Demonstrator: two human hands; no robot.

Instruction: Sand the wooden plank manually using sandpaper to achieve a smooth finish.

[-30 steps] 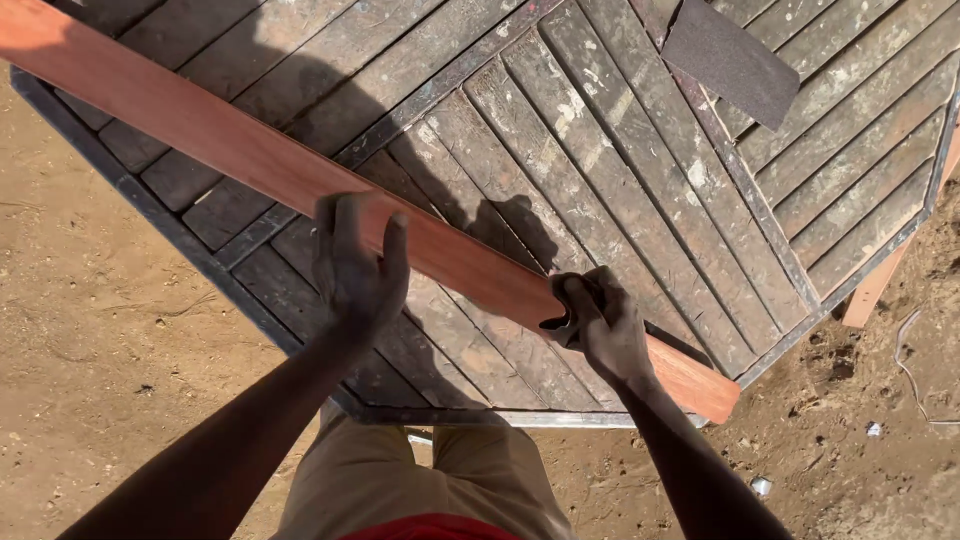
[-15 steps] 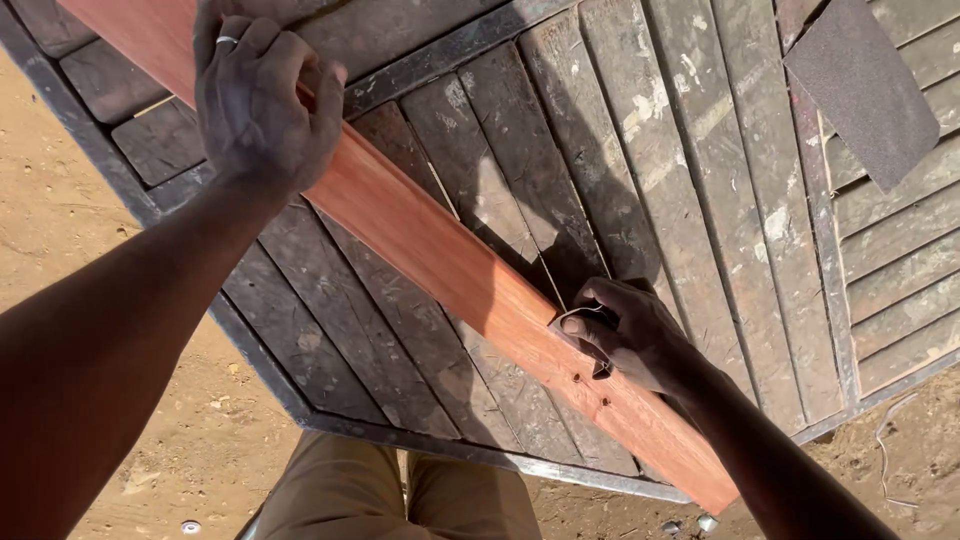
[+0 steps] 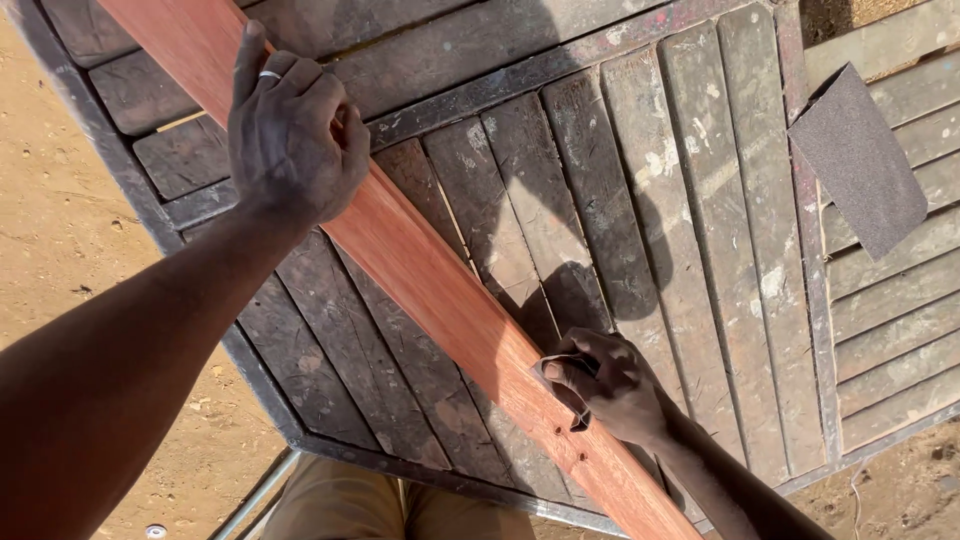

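Reddish wooden plank [image 3: 440,290] lay diagonally across the slatted table [image 3: 640,200], running from upper left to the lower edge. Left hand [image 3: 295,135] sat on the plank's upper part, fingers curled into a loose fist, ring on one finger. Right hand [image 3: 610,385] was pressed against the plank's right edge lower down, fingers pinched on a small folded sandpaper piece [image 3: 560,372]. Grey sandpaper sheet [image 3: 858,160] lay well apart on the table's right side.

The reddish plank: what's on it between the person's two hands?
Nothing. In the head view the reddish plank runs bare between the left hand, gripping it higher up, and the right hand, which presses a small folded piece of sandpaper to its edge.
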